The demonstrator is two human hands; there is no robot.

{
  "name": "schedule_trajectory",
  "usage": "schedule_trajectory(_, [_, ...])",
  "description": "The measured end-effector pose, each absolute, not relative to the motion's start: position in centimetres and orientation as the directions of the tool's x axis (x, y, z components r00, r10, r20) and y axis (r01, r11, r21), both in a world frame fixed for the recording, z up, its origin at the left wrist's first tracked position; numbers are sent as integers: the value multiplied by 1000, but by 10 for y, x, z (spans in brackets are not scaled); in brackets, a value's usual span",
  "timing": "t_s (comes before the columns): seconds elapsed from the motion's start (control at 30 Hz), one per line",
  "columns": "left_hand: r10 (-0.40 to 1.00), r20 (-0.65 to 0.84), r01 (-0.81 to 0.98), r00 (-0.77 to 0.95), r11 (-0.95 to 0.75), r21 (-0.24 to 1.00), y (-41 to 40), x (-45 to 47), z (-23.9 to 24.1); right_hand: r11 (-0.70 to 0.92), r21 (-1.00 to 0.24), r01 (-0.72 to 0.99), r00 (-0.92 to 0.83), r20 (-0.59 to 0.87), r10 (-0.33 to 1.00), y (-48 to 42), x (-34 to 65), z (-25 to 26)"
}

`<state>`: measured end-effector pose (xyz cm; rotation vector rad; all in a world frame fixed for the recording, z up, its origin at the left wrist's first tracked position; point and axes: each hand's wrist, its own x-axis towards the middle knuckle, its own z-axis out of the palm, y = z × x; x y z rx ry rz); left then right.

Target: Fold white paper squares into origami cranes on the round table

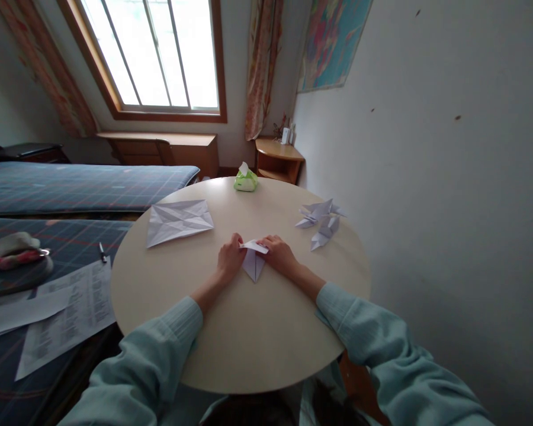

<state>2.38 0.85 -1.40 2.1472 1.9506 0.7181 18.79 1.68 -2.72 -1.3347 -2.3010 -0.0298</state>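
Observation:
A partly folded piece of white paper [254, 264] lies near the middle of the round table, its pointed end toward me and its top flap raised. My left hand [231, 255] grips the flap's left side with closed fingers. On the other side, my right hand [279, 254] has its fingers closed over the paper's right edge. The fingertips partly cover both edges. To the right lie several folded white paper figures [323, 216], close together. A creased white sheet [180, 219] is spread flat at the left.
The round table [266, 337] holds a green tissue pack [246, 179] at its far edge. Left of it are beds with plaid covers [93, 180], printed sheets [77, 302] and a pen [102, 252]. A white wall [448, 207] rises close on the right.

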Motion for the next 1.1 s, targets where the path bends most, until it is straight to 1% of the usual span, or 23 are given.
schedule_trajectory(0.2, [962, 271, 910, -28, -88, 405, 2, 31, -9, 516, -206, 831, -419, 378, 826, 13, 186, -20])
schedule_trajectory(0.33, [961, 275, 914, -42, -74, 398, -1, 32, -6, 509, -200, 837, -413, 379, 828, 12, 185, -20])
schedule_trajectory(0.5, [970, 238, 927, 38, -123, 355, 0, 31, -10, 522, -190, 832, -428, 378, 821, 10, 185, -20])
schedule_trajectory(0.6, [974, 212, 914, 79, -156, 374, 1, 31, -12, 526, -189, 829, -430, 386, 816, 9, 184, -18])
schedule_trajectory(0.67, [969, 214, 877, 120, -204, 434, 3, 30, -12, 526, -187, 830, -431, 384, 817, 8, 184, -17])
schedule_trajectory(0.7, [965, 215, 842, 149, -238, 484, 4, 28, -12, 522, -186, 833, -428, 382, 819, 8, 184, -17])
schedule_trajectory(0.77, [950, 190, 717, 246, -310, 624, 8, 20, -9, 510, -184, 841, -420, 372, 828, 8, 184, -16])
schedule_trajectory(0.8, [941, 146, 632, 305, -315, 708, 10, 15, -7, 502, -184, 845, -414, 368, 832, 9, 184, -17])
schedule_trajectory(0.83, [913, 82, 520, 400, -300, 800, 13, 8, -5, 497, -185, 848, -410, 366, 835, 9, 184, -17])
schedule_trajectory(0.87, [878, 21, 421, 478, -249, 872, 16, 0, -2, 497, -187, 847, -409, 366, 836, 10, 184, -18])
schedule_trajectory(0.9, [850, -31, 359, 526, -188, 914, 18, -8, 1, 500, -190, 845, -411, 369, 834, 11, 184, -19])
schedule_trajectory(0.97, [838, -59, 295, 543, -124, 947, 22, -22, 7, 507, -197, 839, -413, 375, 830, 12, 185, -21])
schedule_trajectory(1.1, [827, -178, 373, 533, -40, 927, 24, -35, 12, 502, -215, 838, -406, 368, 836, 14, 185, -23])
